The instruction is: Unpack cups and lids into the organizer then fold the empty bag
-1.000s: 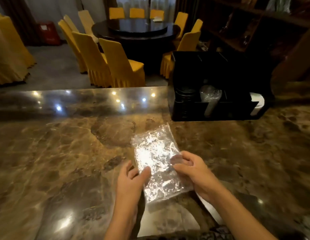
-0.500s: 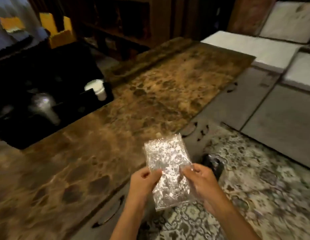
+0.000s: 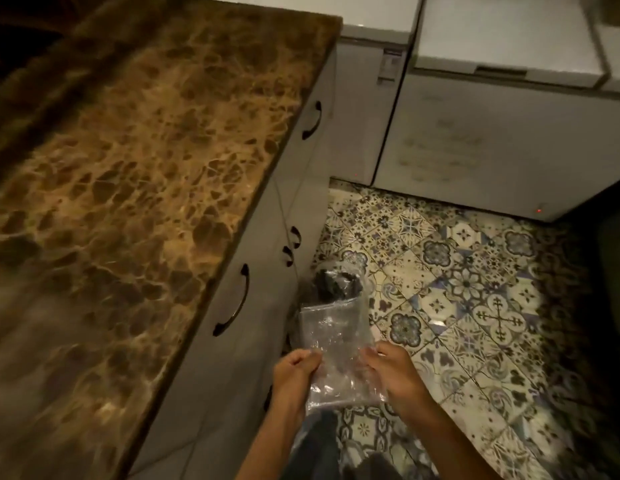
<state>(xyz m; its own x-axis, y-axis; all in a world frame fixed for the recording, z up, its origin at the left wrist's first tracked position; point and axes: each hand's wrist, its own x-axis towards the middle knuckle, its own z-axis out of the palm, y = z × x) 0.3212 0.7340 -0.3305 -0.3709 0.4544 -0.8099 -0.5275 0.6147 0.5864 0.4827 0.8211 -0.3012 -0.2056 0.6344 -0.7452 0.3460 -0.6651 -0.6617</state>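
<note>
Holding the folded clear bag (image 3: 338, 355) in mid-air, off the counter (image 3: 135, 188), past its near-right edge and above the patterned floor tiles (image 3: 475, 306). Left hand (image 3: 294, 375) has fingers pinched together on the bag's left edge; right hand (image 3: 393, 374) has fingers clamped on its right edge. Bag is flat, crinkled, see-through. Dark bundle in plastic (image 3: 336, 284) on the floor just beyond it, beside the cabinet drawers (image 3: 232, 341). Two white chest units (image 3: 492, 133) stand off the counter's far-right corner.
</note>
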